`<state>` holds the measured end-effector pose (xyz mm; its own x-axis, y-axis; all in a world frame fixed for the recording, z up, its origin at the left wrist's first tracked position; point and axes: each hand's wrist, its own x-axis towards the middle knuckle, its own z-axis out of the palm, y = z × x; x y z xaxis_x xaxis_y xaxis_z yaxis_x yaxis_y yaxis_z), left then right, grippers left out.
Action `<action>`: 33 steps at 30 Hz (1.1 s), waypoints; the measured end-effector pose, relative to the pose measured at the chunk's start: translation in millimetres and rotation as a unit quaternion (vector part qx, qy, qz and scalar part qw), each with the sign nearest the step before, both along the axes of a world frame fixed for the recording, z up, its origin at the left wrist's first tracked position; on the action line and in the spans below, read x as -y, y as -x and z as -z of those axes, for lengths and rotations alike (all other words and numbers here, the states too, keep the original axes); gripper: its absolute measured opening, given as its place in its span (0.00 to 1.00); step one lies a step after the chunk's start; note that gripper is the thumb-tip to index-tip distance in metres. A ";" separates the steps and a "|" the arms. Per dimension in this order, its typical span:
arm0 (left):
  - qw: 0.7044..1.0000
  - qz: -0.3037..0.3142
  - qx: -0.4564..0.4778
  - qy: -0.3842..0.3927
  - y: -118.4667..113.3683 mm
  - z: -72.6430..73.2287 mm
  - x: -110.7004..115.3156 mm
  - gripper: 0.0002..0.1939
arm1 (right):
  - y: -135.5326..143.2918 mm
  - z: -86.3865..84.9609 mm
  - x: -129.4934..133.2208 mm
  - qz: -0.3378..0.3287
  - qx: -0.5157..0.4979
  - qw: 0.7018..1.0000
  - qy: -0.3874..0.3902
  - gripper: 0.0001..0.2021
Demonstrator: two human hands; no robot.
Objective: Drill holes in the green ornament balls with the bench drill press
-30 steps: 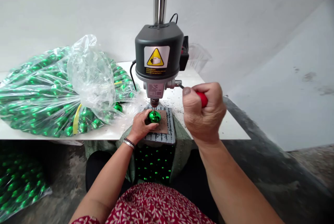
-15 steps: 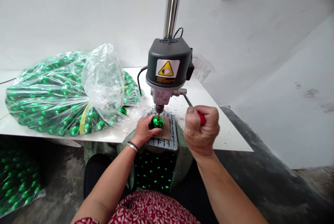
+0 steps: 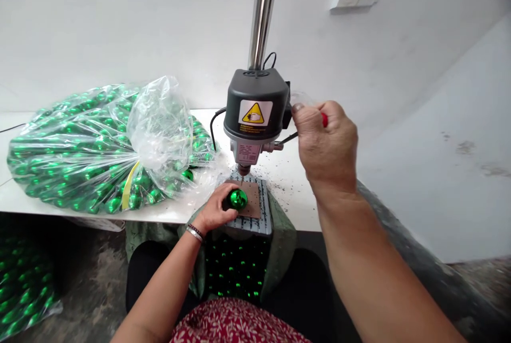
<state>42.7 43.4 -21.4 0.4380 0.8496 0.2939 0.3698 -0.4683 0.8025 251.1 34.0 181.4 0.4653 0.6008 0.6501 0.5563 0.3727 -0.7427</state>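
While R hand [image 3: 325,143] fingers clench the mostly-hidden red lever knob [image 3: 324,119], L hand [image 3: 215,210] grips a green ball [image 3: 238,198].

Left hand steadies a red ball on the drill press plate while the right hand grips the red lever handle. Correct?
Not quite: the head view shows the ball is shiny green, not red. The left hand steadies it on the plate, and the right hand grips the red lever handle.

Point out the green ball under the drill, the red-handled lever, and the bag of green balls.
green ball [image 3: 238,198]: head view, its shiny top face.
red-handled lever [image 3: 324,119]: head view, red grip showing past the right hand [image 3: 327,148].
bag of green balls [image 3: 99,146]: head view, clear plastic side.
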 end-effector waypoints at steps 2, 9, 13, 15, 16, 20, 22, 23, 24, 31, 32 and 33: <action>0.999 0.047 0.002 0.012 9.2 0.5 6.1 0.31 | -0.5 4.9 -1.6 -0.001 0.008 1.000 -0.018 0.19; 0.996 -0.069 0.042 0.036 22.4 -11.0 9.0 0.20 | -0.1 16.6 -5.5 0.008 0.025 0.997 -0.076 0.20; 0.947 -0.259 -0.178 -0.059 44.7 -37.6 -28.7 0.17 | 1.6 17.5 -3.4 0.020 0.020 0.996 -0.079 0.18; 0.892 -0.312 -0.326 -0.030 57.3 -49.6 -45.7 0.17 | 2.7 17.9 -1.4 0.017 0.014 0.997 -0.072 0.18; 0.865 -0.325 -0.383 0.002 62.2 -53.4 -51.4 0.16 | 3.3 18.0 -0.3 0.014 0.012 0.998 -0.067 0.17; 0.817 -0.328 -0.470 0.063 69.3 -53.2 -55.5 0.19 | 5.0 18.9 3.1 0.010 0.016 0.998 -0.060 0.17; 0.834 -0.334 -0.438 0.042 67.7 -49.5 -50.0 0.22 | 5.6 19.4 4.3 0.017 0.017 0.998 -0.063 0.16; 0.853 -0.337 -0.398 0.029 66.5 -48.1 -46.0 0.23 | 5.9 19.6 4.8 0.020 0.017 0.998 -0.064 0.16; 0.878 -0.336 -0.340 0.018 65.0 -47.1 -41.2 0.24 | 6.1 19.8 5.3 0.021 0.014 0.998 -0.065 0.15; 0.940 -0.153 0.238 0.192 41.6 -30.1 5.7 0.31 | 6.7 20.4 7.4 0.014 0.018 0.998 -0.065 0.15; 0.911 -0.118 0.303 0.256 36.6 -26.0 10.9 0.34 | 6.9 20.3 7.7 0.014 0.018 0.998 -0.066 0.15; 0.877 -0.084 0.357 0.312 31.6 -22.4 15.0 0.36 | 7.1 20.2 7.9 0.013 0.015 0.997 -0.069 0.15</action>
<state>11.0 28.4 1.1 0.1840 0.9776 -0.1026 -0.3085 0.1565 0.9383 244.0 26.0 161.2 0.4576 0.4937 0.7395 0.5886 0.4552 -0.6681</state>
